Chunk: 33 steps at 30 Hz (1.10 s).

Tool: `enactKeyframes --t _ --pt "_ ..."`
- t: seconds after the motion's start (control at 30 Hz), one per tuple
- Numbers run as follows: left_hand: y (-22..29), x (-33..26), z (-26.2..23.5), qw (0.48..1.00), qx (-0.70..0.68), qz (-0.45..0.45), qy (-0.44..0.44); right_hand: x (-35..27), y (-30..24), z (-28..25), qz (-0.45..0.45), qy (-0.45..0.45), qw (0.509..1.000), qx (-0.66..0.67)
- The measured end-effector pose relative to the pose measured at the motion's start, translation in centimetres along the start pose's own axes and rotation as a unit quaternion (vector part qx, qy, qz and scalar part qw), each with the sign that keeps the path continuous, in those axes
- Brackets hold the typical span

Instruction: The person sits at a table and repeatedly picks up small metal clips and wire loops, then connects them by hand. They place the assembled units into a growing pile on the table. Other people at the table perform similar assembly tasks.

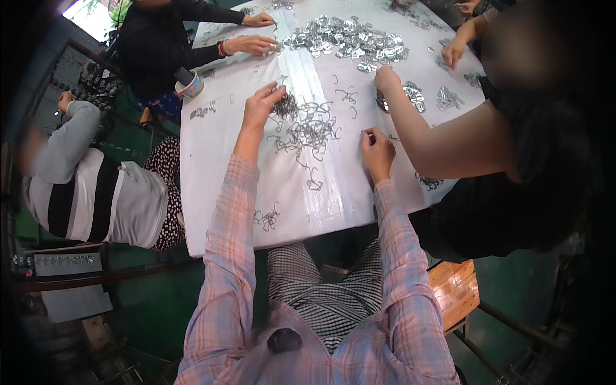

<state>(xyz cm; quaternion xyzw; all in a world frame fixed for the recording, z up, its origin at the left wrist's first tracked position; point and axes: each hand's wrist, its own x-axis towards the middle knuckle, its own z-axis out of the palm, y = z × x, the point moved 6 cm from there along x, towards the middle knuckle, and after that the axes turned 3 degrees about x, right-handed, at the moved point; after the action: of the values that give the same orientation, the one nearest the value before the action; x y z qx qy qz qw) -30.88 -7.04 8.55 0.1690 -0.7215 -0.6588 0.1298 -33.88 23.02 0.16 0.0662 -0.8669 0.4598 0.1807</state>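
My left hand (262, 104) reaches over the table with its fingers apart, at the edge of a dense clump of dark wire hooks (284, 106). Beside it spreads a looser pile of bent wire hooks (309, 130). Farther right, my right hand (380, 154) is closed just above the white tabletop, thumb and fingers pressed together. A small dark spot shows at its fingertips, too small to name. A few single hooks (314, 185) lie between my forearms, and a small cluster of hooks (267, 219) sits beside my left sleeve.
A large heap of shiny flat metal pieces (346, 40) covers the table's far middle. Close on my right, a co-worker's arm (430, 142) reaches across. Another co-worker's hands (250, 45) work at the far left, near a paper cup (189, 85). A wooden stool (454, 292) stands at lower right.
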Motion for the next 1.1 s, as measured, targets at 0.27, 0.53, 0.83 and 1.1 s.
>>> enactKeyframes --t 0.27,0.53,0.83,1.1 --pt "-3.5 2.1 -1.9 0.973 0.225 0.042 -0.012 -0.5 -0.6 0.5 0.027 -0.016 1.000 -0.004" --pt "-5.7 -9.8 6.6 0.847 0.474 0.240 0.009 -0.1 0.3 0.3 0.014 -0.003 1.000 -0.014" --pt "-8.0 -15.9 7.7 0.822 0.543 0.169 0.040 -0.2 -0.7 0.7 0.006 -0.058 0.997 -0.046" --pt "-7.9 -7.1 6.1 0.820 0.538 0.080 0.178 2.3 -4.6 6.0 -0.226 -0.114 0.956 -0.151"
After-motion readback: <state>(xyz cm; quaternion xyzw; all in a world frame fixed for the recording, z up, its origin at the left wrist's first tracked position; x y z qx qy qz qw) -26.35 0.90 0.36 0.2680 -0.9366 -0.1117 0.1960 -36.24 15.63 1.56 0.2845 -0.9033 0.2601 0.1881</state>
